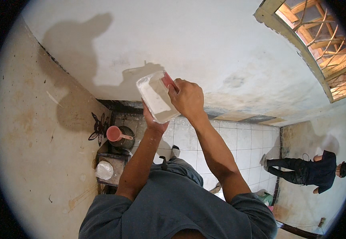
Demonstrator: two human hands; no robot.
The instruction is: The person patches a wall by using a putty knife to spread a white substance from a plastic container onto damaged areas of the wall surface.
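A white rectangular tub (145,95) of whitish paste is held up in front of the pale wall. My left hand (154,122) supports it from below, its fingers mostly hidden behind the tub. My right hand (189,97) is closed around a red flat scraper (167,79) at the tub's upper right edge. Its lower part is hidden by the hand and the tub, so I cannot tell how far it dips into the paste.
The stained white wall (173,44) stands ahead, with a wooden-framed window (320,67) at upper right. On the left are a pink dipper (115,134) on a dark round container, a small dark table (118,162) bearing a white bundle, and a black butterfly-shaped ornament (98,126). Another person (316,171) stands at right.
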